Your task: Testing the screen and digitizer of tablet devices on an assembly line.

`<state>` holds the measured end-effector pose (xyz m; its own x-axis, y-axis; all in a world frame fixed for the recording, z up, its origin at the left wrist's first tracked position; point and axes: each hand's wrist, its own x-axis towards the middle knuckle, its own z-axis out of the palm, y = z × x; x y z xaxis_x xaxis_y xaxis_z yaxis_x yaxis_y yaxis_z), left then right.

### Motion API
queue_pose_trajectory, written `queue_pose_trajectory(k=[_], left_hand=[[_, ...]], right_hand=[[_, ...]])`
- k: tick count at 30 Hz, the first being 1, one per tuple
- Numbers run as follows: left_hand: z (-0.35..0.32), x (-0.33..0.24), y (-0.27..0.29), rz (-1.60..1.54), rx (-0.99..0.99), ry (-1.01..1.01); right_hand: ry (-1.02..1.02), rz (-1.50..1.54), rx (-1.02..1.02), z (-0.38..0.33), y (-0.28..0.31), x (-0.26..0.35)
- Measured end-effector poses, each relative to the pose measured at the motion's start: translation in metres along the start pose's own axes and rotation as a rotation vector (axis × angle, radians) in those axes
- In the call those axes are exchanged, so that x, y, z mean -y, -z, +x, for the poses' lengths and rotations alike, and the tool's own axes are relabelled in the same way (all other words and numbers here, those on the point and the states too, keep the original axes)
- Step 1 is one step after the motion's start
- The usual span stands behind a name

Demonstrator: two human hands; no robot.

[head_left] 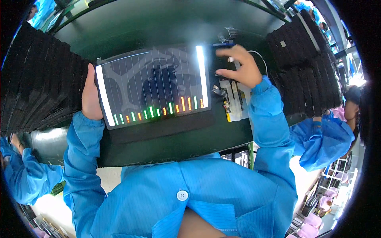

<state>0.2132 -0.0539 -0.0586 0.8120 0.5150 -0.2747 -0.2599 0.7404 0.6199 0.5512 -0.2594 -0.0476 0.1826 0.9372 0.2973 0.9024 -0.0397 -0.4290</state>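
Note:
A thin rectangular display panel (154, 83) is lit in front of me, slightly tilted, with white bands at both sides, thin vertical lines and a row of green and orange bars along its lower edge. My left hand (92, 97) grips its left edge, thumb along the rim; the other fingers are hidden behind. To the right of the panel, my right hand (243, 67) is open, thumb and fingers spread and apart from the panel. A small white bit shows by one finger. Just below that hand lies a pale test fixture (235, 101) with metal and yellow parts.
Tall stacks of black foam sheets stand at left (39, 79) and right (303, 63). A black pad (158, 129) lies under the panel on the dark green table (178, 148). A white cable (262, 57) curves behind my right hand. Co-workers in blue sit on both sides.

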Motion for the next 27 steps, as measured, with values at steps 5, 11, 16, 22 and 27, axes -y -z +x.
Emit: queue_pose_trajectory(k=[5,11,16,22,27], left_hand=[[0.001,0.002,-0.001,-0.002,0.01,-0.009],[0.002,0.0,-0.003,0.011,-0.034,0.002],[0.002,0.0,0.003,0.061,-0.046,-0.015],[-0.004,-0.001,-0.002,0.132,-0.013,-0.06],[0.001,-0.002,-0.008,0.13,-0.181,-0.067]], right_hand=[[-0.244,-0.058,-0.042,-0.015,0.032,-0.017],[-0.479,0.285,0.317,-0.027,0.029,-0.037],[-0.551,0.189,0.455,-0.014,0.033,-0.032],[-0.591,0.193,0.421,-0.011,0.034,-0.032],[-0.638,0.189,0.429,-0.012,0.029,-0.04]])
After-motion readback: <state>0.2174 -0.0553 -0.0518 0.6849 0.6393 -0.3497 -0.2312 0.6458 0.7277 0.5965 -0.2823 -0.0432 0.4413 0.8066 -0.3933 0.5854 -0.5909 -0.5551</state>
